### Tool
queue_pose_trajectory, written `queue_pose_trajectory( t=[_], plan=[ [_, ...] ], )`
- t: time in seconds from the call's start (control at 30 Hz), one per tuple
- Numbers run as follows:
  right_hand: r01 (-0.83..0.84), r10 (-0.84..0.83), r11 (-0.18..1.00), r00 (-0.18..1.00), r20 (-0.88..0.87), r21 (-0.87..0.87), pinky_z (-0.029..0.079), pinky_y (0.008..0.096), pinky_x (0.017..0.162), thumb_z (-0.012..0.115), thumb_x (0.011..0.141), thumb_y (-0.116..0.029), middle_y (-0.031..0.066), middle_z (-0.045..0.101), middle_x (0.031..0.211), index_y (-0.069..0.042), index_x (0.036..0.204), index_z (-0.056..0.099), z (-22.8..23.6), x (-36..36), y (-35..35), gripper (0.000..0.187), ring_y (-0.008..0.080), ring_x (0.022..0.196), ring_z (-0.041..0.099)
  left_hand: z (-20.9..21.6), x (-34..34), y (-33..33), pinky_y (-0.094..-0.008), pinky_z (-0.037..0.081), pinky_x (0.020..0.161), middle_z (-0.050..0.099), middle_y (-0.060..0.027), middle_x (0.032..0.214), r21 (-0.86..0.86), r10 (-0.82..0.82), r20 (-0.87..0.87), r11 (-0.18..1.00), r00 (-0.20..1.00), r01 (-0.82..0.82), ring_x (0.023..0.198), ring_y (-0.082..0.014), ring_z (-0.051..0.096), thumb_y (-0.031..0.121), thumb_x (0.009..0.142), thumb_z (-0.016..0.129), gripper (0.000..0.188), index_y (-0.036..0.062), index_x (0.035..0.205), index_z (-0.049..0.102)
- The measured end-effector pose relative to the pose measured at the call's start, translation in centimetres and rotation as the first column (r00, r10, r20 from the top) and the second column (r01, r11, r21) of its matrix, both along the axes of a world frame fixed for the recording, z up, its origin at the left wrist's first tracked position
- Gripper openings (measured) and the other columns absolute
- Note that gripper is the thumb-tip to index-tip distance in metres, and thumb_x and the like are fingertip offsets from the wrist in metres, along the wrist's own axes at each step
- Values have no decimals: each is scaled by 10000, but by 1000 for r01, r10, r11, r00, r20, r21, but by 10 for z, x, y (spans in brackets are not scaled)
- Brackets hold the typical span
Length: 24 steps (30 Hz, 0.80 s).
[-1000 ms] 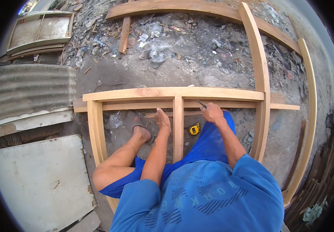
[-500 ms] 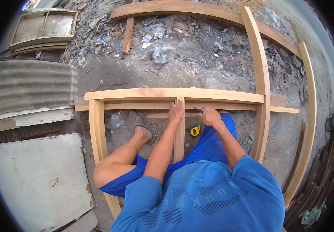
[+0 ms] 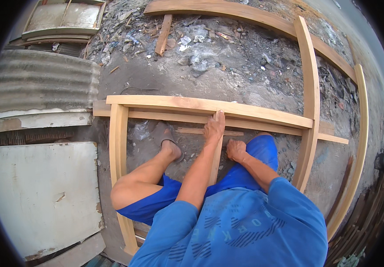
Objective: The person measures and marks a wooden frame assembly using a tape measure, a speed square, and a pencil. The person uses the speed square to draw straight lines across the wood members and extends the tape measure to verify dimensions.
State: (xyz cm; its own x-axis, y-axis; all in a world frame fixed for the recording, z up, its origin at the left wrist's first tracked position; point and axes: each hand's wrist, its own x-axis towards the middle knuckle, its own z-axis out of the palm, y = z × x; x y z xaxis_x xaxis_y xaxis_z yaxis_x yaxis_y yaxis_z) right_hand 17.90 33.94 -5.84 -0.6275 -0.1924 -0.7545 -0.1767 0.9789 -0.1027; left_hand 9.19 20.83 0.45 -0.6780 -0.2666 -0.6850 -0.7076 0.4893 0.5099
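My left hand [image 3: 214,127] grips the top of a short middle wooden piece [image 3: 215,162], one fingertip reaching the joint with the long front rail [image 3: 170,103]. That rail runs from a left side post [image 3: 117,153] to a right side timber [image 3: 308,107], forming a light wooden frame around my legs. Closed and just right of the middle piece, my right hand [image 3: 236,150] hovers near my knee. What its fingers hold, if anything, is hidden.
Beneath the rail lies another long board [image 3: 334,137], with a thin strip [image 3: 192,131] near my sandalled foot. A long timber [image 3: 360,133] stretches along the right. Corrugated sheets [image 3: 45,82] and a pale panel [image 3: 41,191] lie left. Rubble [image 3: 201,58] covers the ground beyond.
My right hand has moved down and closer to the middle piece. The slim dark tool in it and the yellow tape measure no longer show. The view has shifted; my left hand keeps its hold.
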Motion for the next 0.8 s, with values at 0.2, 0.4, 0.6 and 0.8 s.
queue_pose_trajectory(
  t=[0.2,0.4,0.6,0.8],
  plan=[
    [-49,53,998,995,-81,41,601,391,794,710,847,-243,135,753,1069,-57,1119,694,-31,27,-16,329,295,1026,749,-9,8,-2,-599,428,1081,599,-404,1289,-44,28,-68,999,997,-31,1252,-553,569,751,944,411,884,5,1391,566],
    [89,-91,996,991,102,22,569,455,947,703,855,-304,213,712,1210,-18,1308,591,-10,1,-11,547,370,1164,689,-7,10,-5,-599,435,1075,623,-397,1250,-44,45,-37,998,998,-47,1227,-545,592,729,951,427,837,22,1374,578],
    [106,-112,992,988,104,63,547,490,1004,789,765,-448,273,687,1243,-33,1396,526,84,-47,-8,800,410,1217,658,-13,10,-8,-550,432,1099,611,-371,1310,26,-31,-17,999,999,32,1282,-488,580,710,942,457,800,23,1314,630],
    [160,-175,962,983,-51,-219,528,495,955,805,761,-417,289,693,1151,2,1321,536,162,-64,24,749,449,1101,671,27,-60,-109,-485,591,867,687,-223,1267,405,-768,239,635,594,658,1135,-299,704,639,906,630,723,-39,1140,720]
  ],
)
